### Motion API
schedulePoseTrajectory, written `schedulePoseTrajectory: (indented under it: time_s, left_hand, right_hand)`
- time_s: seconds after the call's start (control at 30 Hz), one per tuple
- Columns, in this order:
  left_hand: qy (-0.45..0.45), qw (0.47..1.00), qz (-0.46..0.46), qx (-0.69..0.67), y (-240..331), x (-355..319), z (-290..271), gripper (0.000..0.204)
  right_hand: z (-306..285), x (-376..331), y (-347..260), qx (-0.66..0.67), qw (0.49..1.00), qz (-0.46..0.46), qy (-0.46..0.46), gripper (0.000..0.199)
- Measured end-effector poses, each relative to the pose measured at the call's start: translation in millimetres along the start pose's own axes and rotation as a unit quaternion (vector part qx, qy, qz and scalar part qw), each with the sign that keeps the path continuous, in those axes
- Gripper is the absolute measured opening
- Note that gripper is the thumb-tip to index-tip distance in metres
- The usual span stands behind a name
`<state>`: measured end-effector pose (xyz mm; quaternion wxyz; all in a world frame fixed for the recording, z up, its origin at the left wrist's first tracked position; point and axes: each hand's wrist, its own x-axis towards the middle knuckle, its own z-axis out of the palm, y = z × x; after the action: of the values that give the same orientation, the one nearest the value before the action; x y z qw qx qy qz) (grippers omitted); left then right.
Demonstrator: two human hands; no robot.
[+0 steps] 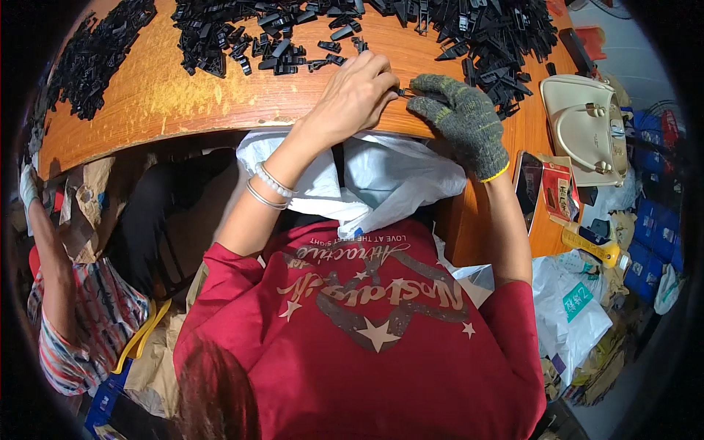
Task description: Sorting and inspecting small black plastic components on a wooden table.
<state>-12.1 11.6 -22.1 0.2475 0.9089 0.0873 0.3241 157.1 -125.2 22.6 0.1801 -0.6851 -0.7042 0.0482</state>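
Note:
A small black plastic part [402,92] sits between my two hands, just above the near edge of the wooden table. Bent fingers of my bare left hand [358,94], with bracelets at the wrist, close on its left end. On the other side, my right hand [466,121] wears a dark grey knitted glove with a yellow cuff and pinches the part's right end. The fingers cover most of the part. Just beyond my left hand lie loose black plastic clips [282,53]. Past the glove is a heap of longer black pieces [499,44].
Another black heap [99,55] lies far left on the table [220,103]. A white plastic bag [396,172] hangs over my lap. At right are a cream handbag [583,125], a phone [528,176] and a red box [559,191]. A co-worker in a striped shirt [88,315] sits left.

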Motion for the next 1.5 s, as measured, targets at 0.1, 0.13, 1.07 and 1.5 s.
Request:
schedulePoseTrajectory:
  time_s: [0.1,0.13,1.07,1.5]
  left_hand:
    - [0.003,1.000,-0.001,-0.004,0,0,0,0.017]
    - [0.004,1.000,-0.005,-0.001,0,0,0,0.017]
    - [0.117,0.987,-0.004,-0.106,9,1,-8,0.017]
    - [-0.074,0.643,-0.376,-0.663,33,-12,-14,0.025]
  right_hand:
    - [-5,6,1,-0.063,0.997,-0.026,-0.034,0.027]
    - [-10,9,-1,-0.070,0.996,-0.030,-0.052,0.028]
    - [-14,-25,-39,0.203,0.957,0.192,0.080,0.025]
    - [-11,-36,-56,0.420,0.887,0.177,0.075,0.039]
